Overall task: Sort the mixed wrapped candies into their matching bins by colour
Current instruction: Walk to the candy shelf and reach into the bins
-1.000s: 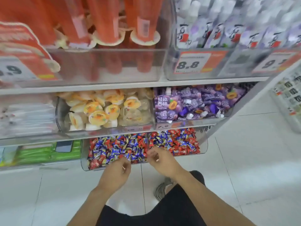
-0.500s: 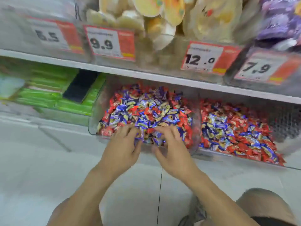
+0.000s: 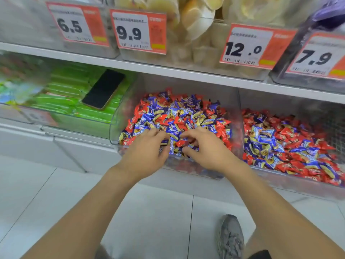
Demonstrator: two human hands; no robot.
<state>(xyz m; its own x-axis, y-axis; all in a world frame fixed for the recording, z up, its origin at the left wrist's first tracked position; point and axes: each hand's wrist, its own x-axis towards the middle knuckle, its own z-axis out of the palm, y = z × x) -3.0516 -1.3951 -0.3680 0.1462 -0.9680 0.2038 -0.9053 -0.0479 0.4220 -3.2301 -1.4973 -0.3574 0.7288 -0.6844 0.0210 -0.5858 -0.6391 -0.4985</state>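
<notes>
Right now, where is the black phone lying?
In the head view, the black phone lies on the green packets, left of the mixed candy bin, under the 9.9 tag.

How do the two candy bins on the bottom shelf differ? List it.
Both hands, the left hand and right hand, dig in the left candy bin; none touch the right candy bin. The left bin looks about evenly blue and red; the right shows more red. Both are clear and hold mixed candies.

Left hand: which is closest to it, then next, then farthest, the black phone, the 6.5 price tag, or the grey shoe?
From the left hand in the head view:
1. Black phone, up-left on the green packs.
2. Grey shoe, down-right on the floor.
3. 6.5 price tag, on the top shelf, up-left.
</notes>
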